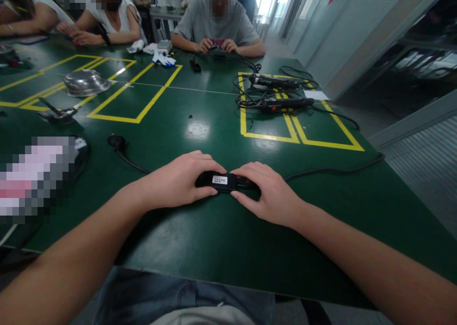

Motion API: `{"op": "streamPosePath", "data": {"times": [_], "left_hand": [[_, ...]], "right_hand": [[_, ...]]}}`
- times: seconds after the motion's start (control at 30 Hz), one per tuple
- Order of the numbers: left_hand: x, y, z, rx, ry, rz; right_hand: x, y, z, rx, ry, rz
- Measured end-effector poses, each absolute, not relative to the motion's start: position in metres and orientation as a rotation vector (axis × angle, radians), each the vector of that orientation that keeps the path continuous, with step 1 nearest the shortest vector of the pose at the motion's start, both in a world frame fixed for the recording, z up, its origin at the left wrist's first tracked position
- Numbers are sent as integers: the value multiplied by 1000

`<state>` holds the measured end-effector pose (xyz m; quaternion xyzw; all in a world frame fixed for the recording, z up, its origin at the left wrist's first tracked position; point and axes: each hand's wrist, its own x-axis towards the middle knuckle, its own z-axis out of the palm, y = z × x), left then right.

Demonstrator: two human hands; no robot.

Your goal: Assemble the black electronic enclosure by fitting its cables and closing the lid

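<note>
At the centre of the frame, the left hand (pixel 185 180) and right hand (pixel 269 192) pinch opposite ends of the black module (pixel 223 181), thumbs below, fingers above. The module bears a white label (pixel 219 180). Black plug (pixel 116 142): left of centre, on the green table (pixel 200 239). Two black handheld tools (pixel 276 82) (pixel 285 103): upper right.

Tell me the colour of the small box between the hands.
The box is black, clearest in the head view.

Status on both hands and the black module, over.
Left hand and right hand on the labelled black module, one at each end. Plug lying beyond left forearm. Nothing visible blocking either hand.
</note>
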<state>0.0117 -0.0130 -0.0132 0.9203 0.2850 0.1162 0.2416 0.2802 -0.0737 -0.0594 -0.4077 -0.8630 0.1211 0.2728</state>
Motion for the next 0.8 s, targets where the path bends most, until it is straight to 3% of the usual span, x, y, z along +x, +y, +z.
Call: {"op": "streamPosePath", "data": {"times": [0.27, 0.47, 0.6, 0.8], "left_hand": [[4, -3, -14, 2474, 1061, 622], [1, 11, -25, 2584, 1364, 357], [0, 13, -29, 2585, 1351, 291], [0, 2, -14, 2615, 1111, 474]], "right_hand": [[283, -75, -63, -1209, -2204, 440], [283, -73, -59, -1115, -2314, 355], [283, -71, -60, -1067, -2316, 331], [283, -70, -61, -1099, -2284, 374]]}}
